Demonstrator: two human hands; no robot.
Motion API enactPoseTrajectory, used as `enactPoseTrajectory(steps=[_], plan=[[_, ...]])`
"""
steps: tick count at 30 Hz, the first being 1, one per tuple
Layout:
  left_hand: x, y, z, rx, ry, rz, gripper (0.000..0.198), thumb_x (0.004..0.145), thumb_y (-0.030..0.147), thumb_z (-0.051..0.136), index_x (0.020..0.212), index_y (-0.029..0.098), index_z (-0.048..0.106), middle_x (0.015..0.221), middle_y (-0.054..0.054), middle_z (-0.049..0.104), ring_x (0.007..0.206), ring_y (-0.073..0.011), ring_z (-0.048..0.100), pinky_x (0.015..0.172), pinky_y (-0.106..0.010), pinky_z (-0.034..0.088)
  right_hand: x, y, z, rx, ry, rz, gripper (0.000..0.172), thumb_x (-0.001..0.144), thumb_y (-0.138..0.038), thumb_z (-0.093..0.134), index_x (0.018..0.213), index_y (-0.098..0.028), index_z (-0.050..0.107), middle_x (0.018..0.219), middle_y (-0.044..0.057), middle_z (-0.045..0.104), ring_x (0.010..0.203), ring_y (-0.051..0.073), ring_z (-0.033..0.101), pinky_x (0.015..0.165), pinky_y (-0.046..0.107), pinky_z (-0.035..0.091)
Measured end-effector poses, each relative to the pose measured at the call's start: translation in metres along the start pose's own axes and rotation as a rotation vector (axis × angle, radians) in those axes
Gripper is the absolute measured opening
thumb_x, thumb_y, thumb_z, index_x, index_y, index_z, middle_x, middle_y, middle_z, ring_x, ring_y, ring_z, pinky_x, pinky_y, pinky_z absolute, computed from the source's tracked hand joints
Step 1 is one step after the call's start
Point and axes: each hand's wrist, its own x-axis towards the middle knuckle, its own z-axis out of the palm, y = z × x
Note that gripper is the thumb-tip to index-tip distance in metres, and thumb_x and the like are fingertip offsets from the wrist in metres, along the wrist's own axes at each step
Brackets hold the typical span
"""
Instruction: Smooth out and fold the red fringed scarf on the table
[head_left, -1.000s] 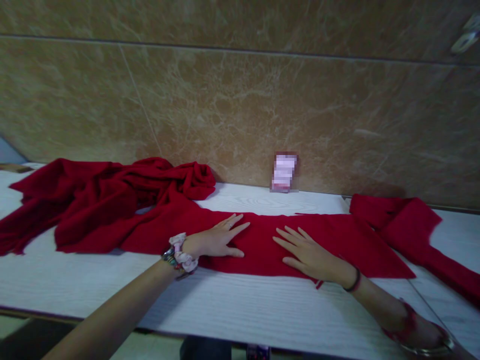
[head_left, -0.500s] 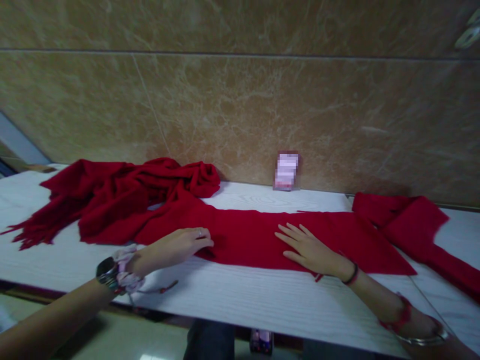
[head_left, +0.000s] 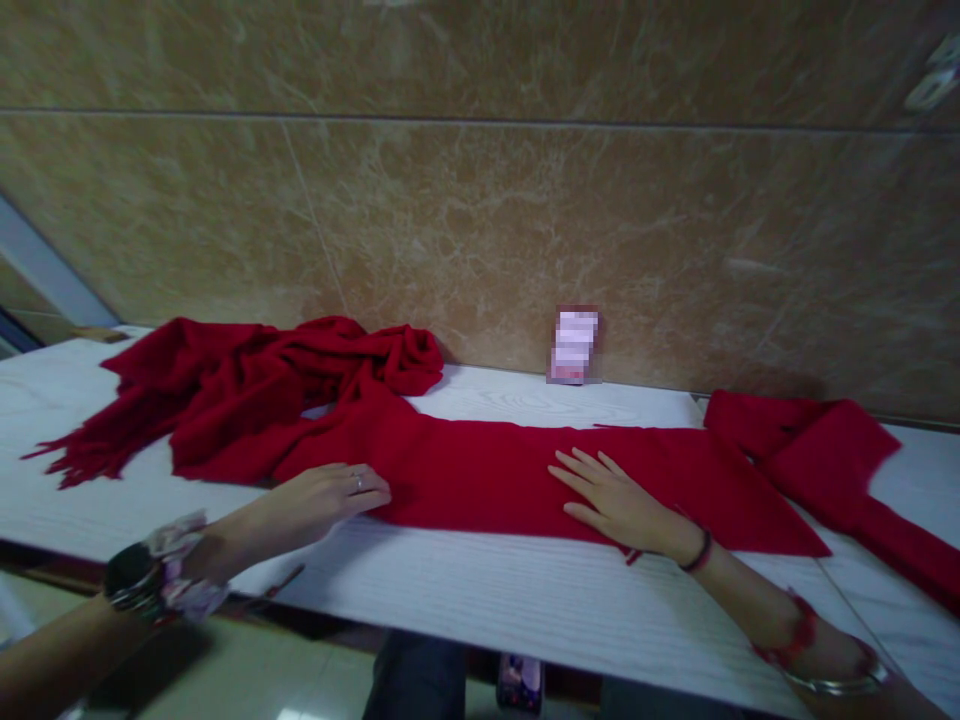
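A long red scarf (head_left: 472, 470) lies along the white table, its middle stretch flat and smooth. At the left its fringed end sits in a loose, crumpled heap; at the right it folds over and trails off toward the frame's edge. My left hand (head_left: 330, 495) is closed on the scarf's near edge, left of the flat stretch, fingertips partly hidden. Palm down on the flat part, my right hand (head_left: 611, 500) is open, its fingers spread and outstretched.
A pale-screened phone (head_left: 574, 346), pixelated, leans upright against the brown marbled wall (head_left: 480, 220) behind the table (head_left: 465, 590). The table's front edge runs below my forearms. Below it, my legs (head_left: 416, 675) and a small dark device (head_left: 520, 684) show.
My left hand has slid left along the scarf's near edge, and the bunched cloth by it has flattened. My right hand stays spread in nearly the same place.
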Motion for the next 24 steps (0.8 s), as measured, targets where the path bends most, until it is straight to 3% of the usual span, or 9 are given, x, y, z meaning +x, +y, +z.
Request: enactPoseTrajectory(steps=[5, 9, 12, 17, 21, 24], plan=[[-0.002, 0.008, 0.0, 0.037, 0.016, -0.079, 0.049, 0.077, 0.001, 0.029, 0.111, 0.027, 0.055, 0.111, -0.002, 0.057, 0.102, -0.0151, 0.051, 0.092, -0.03, 0.036, 0.0, -0.001, 0.0, -0.003, 0.004, 0.005, 0.052, 0.086, -0.05, 0.027, 0.133, -0.029, 0.026, 0.139, 0.004, 0.027, 0.128, 0.022, 0.019, 0.102, 0.048, 0.019], [0.004, 0.014, 0.0, -0.009, 0.047, -0.072, 0.037, 0.083, 0.026, 0.042, 0.119, 0.033, 0.047, 0.12, -0.002, 0.051, 0.11, -0.0172, 0.045, 0.095, -0.032, 0.032, -0.001, -0.001, -0.001, 0.012, 0.002, 0.003, 0.051, 0.086, -0.049, 0.027, 0.133, -0.03, 0.025, 0.14, 0.003, 0.026, 0.128, 0.022, 0.019, 0.102, 0.048, 0.019], [0.004, 0.004, 0.0, -0.063, 0.047, -0.062, 0.04, 0.083, 0.038, 0.044, 0.122, 0.033, 0.043, 0.125, -0.001, 0.048, 0.112, -0.0169, 0.044, 0.094, -0.03, 0.033, -0.001, -0.002, -0.002, 0.021, -0.009, 0.006, 0.051, 0.086, -0.049, 0.028, 0.133, -0.03, 0.025, 0.14, 0.003, 0.026, 0.128, 0.022, 0.018, 0.102, 0.049, 0.018], [0.004, -0.02, 0.006, 0.046, 0.082, -0.163, 0.032, 0.087, 0.032, 0.034, 0.108, 0.026, 0.058, 0.117, -0.003, 0.055, 0.109, -0.0173, 0.047, 0.093, -0.031, 0.034, 0.0, -0.002, -0.003, 0.005, -0.035, 0.01, 0.052, 0.086, -0.05, 0.025, 0.134, -0.029, 0.025, 0.14, 0.004, 0.026, 0.128, 0.023, 0.018, 0.102, 0.048, 0.018], [0.03, -0.004, -0.005, 0.225, 0.07, -0.3, 0.032, 0.086, 0.029, 0.034, 0.091, 0.02, 0.065, 0.099, -0.009, 0.063, 0.095, -0.0236, 0.055, 0.086, -0.039, 0.038, 0.0, -0.002, -0.003, 0.01, -0.025, 0.006, 0.053, 0.086, -0.051, 0.026, 0.134, -0.028, 0.025, 0.14, 0.004, 0.026, 0.128, 0.024, 0.018, 0.102, 0.048, 0.018], [0.071, 0.026, -0.017, 0.298, 0.152, -0.394, 0.028, 0.084, 0.026, 0.039, 0.095, 0.015, 0.062, 0.108, -0.014, 0.057, 0.1, -0.0277, 0.051, 0.085, -0.043, 0.037, 0.0, -0.003, -0.004, 0.017, -0.031, 0.01, 0.053, 0.086, -0.051, 0.026, 0.134, -0.028, 0.025, 0.14, 0.003, 0.026, 0.128, 0.024, 0.018, 0.102, 0.048, 0.018]])
